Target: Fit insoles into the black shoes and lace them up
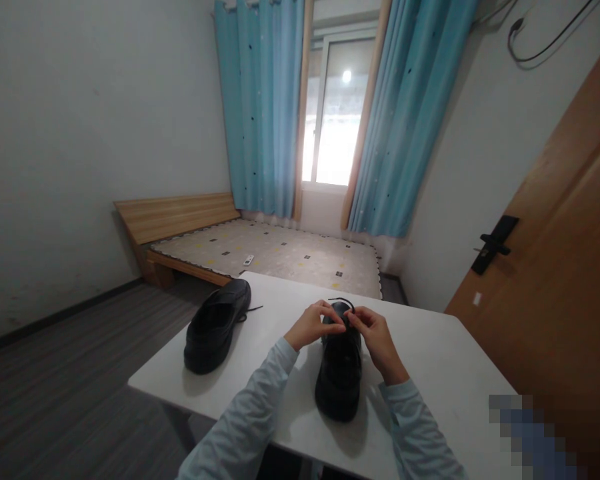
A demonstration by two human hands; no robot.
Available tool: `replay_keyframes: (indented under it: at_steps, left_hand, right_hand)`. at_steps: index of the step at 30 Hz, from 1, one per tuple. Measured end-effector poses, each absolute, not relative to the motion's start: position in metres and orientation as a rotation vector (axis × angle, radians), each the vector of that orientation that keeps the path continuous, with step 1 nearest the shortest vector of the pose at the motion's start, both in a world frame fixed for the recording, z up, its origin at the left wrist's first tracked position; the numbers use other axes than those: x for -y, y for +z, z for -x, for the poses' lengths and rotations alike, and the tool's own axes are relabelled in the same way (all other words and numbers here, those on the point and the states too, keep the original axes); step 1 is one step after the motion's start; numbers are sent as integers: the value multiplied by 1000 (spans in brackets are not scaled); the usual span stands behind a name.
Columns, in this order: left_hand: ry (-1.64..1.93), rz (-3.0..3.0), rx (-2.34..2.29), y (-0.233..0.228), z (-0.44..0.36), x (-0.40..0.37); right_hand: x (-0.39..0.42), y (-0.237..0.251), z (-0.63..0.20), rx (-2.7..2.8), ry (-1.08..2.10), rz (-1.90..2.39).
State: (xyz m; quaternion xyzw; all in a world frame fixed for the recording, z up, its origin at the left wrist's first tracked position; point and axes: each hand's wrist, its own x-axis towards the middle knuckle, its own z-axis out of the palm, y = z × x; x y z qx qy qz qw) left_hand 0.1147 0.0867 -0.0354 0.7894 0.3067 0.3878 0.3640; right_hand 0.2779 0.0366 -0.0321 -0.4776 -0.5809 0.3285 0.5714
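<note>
A black shoe (338,380) stands on the white table in front of me, its heel toward me and its toe pointing away. Over its lacing area my left hand (316,325) comes in from the left, thumb and fingers pinched together. From the right, my right hand (373,328) pinches a black shoelace (349,302), part of which loops up above the toe. Whether the left fingers also grip lace is hard to make out. The other black shoe (215,327) sits to the left on the table, with a lace end sticking out on its right side.
Both shoes rest on a white table (425,373). Beyond it is a low bed (280,253) with a patterned mattress and a small white remote (249,260). Blue curtains (260,113) frame the window. A wooden door (555,267) with a black handle is at the right.
</note>
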Motion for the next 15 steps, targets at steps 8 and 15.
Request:
replay_keyframes:
  at_steps: [8,15]
  left_hand:
    - [1109,-2164,-859,-41,-126,-82]
    - [1134,-2239,-761,-42,-129,-79]
  right_hand:
    - [-35,-31,-277,1364,823,1069]
    - [-37,-33,-281,1304,880,1040]
